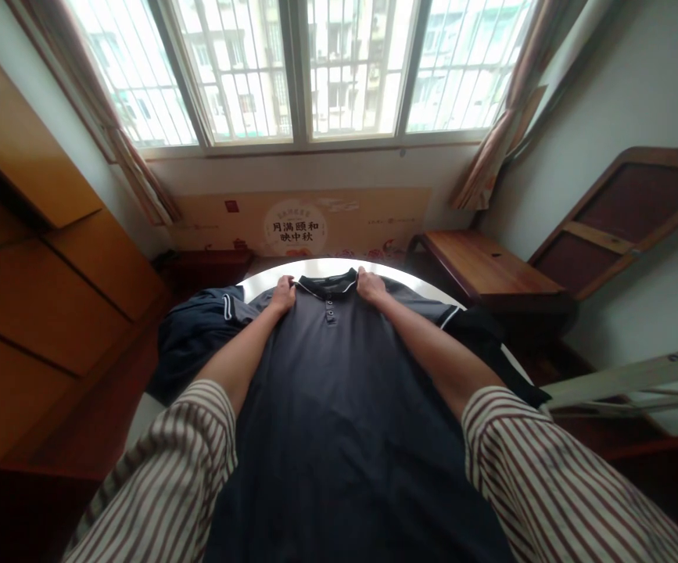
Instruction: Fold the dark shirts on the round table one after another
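Observation:
A dark navy polo shirt with white piping lies spread face up on a round white table, collar at the far side. My left hand rests closed on the shirt's left shoulder beside the collar. On the other side of the collar my right hand presses the right shoulder, fingers curled into the fabric. Both striped sleeves reach in from the bottom. The shirt's short sleeves hang off the table at either side.
A printed cardboard panel leans against the wall under the window. A wooden side table stands at the right, a wooden cabinet at the left. A framed wooden panel leans on the right wall.

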Action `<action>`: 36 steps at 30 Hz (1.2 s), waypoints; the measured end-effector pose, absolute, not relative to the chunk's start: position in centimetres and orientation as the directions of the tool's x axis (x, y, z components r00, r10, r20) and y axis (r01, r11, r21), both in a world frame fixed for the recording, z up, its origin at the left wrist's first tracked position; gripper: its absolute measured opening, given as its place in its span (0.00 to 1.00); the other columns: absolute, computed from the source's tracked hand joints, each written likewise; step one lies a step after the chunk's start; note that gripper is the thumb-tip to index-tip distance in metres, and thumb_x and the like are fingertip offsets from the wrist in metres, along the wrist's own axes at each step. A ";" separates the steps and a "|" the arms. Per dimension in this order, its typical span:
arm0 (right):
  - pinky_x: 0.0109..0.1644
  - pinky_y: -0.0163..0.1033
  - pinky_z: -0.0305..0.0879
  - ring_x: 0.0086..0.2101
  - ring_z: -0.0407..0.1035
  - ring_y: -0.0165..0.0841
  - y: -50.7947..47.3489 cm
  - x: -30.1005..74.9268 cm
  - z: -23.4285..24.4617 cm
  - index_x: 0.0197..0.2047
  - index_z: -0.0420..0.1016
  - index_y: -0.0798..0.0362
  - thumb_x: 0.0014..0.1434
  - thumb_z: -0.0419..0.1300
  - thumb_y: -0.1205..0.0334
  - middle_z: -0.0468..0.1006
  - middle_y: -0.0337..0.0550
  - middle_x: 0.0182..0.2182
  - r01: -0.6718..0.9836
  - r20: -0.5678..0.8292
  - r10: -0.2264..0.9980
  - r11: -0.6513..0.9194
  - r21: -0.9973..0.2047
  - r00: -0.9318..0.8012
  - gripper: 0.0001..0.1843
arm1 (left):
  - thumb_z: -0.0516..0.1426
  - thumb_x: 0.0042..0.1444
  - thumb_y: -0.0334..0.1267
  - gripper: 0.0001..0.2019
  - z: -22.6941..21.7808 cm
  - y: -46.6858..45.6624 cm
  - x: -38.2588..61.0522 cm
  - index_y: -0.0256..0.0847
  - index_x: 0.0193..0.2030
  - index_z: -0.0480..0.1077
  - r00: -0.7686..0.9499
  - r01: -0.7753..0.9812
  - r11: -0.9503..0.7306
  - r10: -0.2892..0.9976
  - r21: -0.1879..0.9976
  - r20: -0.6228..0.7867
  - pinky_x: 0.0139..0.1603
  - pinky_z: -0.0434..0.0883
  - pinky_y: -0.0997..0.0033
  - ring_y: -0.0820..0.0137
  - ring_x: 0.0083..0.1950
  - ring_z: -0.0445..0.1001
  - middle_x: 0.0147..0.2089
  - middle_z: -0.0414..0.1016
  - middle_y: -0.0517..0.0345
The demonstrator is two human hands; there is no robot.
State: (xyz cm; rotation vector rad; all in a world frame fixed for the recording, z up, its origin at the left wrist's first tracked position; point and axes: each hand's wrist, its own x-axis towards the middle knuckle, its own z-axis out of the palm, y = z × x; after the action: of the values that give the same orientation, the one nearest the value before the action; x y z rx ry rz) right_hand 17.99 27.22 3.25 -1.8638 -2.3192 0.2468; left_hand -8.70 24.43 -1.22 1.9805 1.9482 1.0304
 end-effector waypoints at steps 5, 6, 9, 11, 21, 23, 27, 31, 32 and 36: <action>0.59 0.47 0.61 0.57 0.66 0.46 23.1 18.7 3.6 0.65 0.58 0.63 0.67 0.46 0.70 0.70 0.63 0.57 0.913 0.080 0.936 0.353 -0.204 -0.344 0.25 | 0.49 0.56 0.21 0.21 -0.3 23.3 -7.9 0.28 0.55 0.68 0.000 0.838 -0.192 0.936 0.511 0.351 0.65 0.63 0.57 0.59 0.61 0.69 0.57 0.71 0.36; 0.61 0.47 0.60 0.59 0.64 0.45 21.7 19.0 3.7 0.66 0.58 0.63 0.66 0.48 0.69 0.69 0.63 0.59 0.902 0.091 0.924 0.382 -0.199 -0.371 0.25 | 0.48 0.55 0.20 0.21 0.2 23.0 -7.6 0.28 0.55 0.68 0.017 0.843 -0.204 0.935 0.497 0.354 0.66 0.63 0.56 0.58 0.61 0.68 0.57 0.71 0.36; 0.66 0.45 0.55 0.62 0.59 0.43 15.6 20.6 4.1 0.65 0.62 0.62 0.66 0.51 0.67 0.65 0.59 0.63 0.830 0.137 0.848 0.529 -0.177 -0.512 0.25 | 0.48 0.53 0.18 0.22 2.1 21.3 -6.1 0.29 0.54 0.70 0.092 0.854 -0.259 0.929 0.451 0.359 0.66 0.62 0.54 0.57 0.62 0.68 0.57 0.71 0.38; 0.66 0.48 0.57 0.61 0.61 0.46 10.1 22.5 4.5 0.62 0.68 0.62 0.65 0.54 0.64 0.66 0.60 0.63 0.698 0.152 0.717 0.697 -0.164 -0.680 0.23 | 0.50 0.54 0.20 0.20 3.5 18.5 -4.6 0.32 0.52 0.72 0.175 0.849 -0.321 0.921 0.421 0.349 0.64 0.64 0.58 0.58 0.59 0.71 0.56 0.73 0.40; 0.67 0.62 0.55 0.68 0.49 0.51 -12.9 34.7 3.1 0.73 0.52 0.46 0.62 0.60 0.44 0.54 0.51 0.70 0.540 -0.026 0.557 0.791 -0.288 -0.830 0.41 | 0.59 0.62 0.45 0.13 6.9 -14.7 -1.9 0.44 0.50 0.70 0.769 0.593 -0.733 0.638 0.334 0.034 0.50 0.72 0.66 0.65 0.46 0.74 0.46 0.76 0.53; 0.66 0.58 0.59 0.67 0.50 0.49 -14.8 35.9 1.9 0.73 0.51 0.48 0.62 0.61 0.47 0.55 0.52 0.69 0.524 0.030 0.545 0.818 -0.237 -0.838 0.41 | 0.64 0.56 0.49 0.25 6.4 -18.7 -2.6 0.44 0.58 0.67 0.737 0.635 -0.713 0.675 0.298 0.044 0.53 0.73 0.64 0.60 0.51 0.74 0.52 0.75 0.51; 0.62 0.51 0.67 0.64 0.59 0.47 -16.6 36.2 0.5 0.66 0.66 0.56 0.63 0.55 0.70 0.65 0.55 0.64 0.482 0.216 0.477 0.876 -0.032 -0.852 0.27 | 0.60 0.59 0.39 0.24 4.1 -22.0 -4.5 0.45 0.62 0.66 0.665 0.724 -0.670 0.741 0.166 0.092 0.55 0.74 0.64 0.59 0.55 0.73 0.56 0.75 0.51; 0.56 0.49 0.74 0.58 0.68 0.47 -17.1 35.8 0.4 0.57 0.74 0.62 0.56 0.49 0.79 0.74 0.58 0.57 0.490 0.302 0.455 0.871 0.048 -0.838 0.27 | 0.51 0.59 0.23 0.23 2.1 -22.3 -5.7 0.44 0.59 0.70 0.659 0.735 -0.672 0.739 0.091 0.138 0.55 0.75 0.66 0.63 0.52 0.76 0.53 0.77 0.53; 0.55 0.49 0.74 0.57 0.69 0.46 -17.2 35.8 0.5 0.56 0.75 0.62 0.54 0.48 0.80 0.75 0.58 0.56 0.504 0.321 0.466 0.862 0.042 -0.824 0.28 | 0.51 0.59 0.22 0.23 1.9 -22.3 -5.9 0.44 0.57 0.70 0.648 0.744 -0.661 0.749 0.095 0.141 0.55 0.75 0.66 0.63 0.52 0.76 0.52 0.77 0.53; 0.49 0.46 0.77 0.50 0.74 0.42 -17.1 37.1 0.8 0.53 0.76 0.57 0.49 0.48 0.82 0.79 0.54 0.50 0.585 0.399 0.529 0.811 0.023 -0.749 0.31 | 0.50 0.58 0.21 0.20 2.2 -22.5 -6.6 0.42 0.53 0.72 0.599 0.779 -0.615 0.788 0.126 0.141 0.51 0.76 0.67 0.64 0.47 0.77 0.47 0.78 0.53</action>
State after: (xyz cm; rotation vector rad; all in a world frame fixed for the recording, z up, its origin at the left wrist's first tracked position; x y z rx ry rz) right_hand 37.12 -17.07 0.82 -0.8391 -2.6196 -0.2058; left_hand -6.58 -22.51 2.17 2.7636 1.3545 0.2824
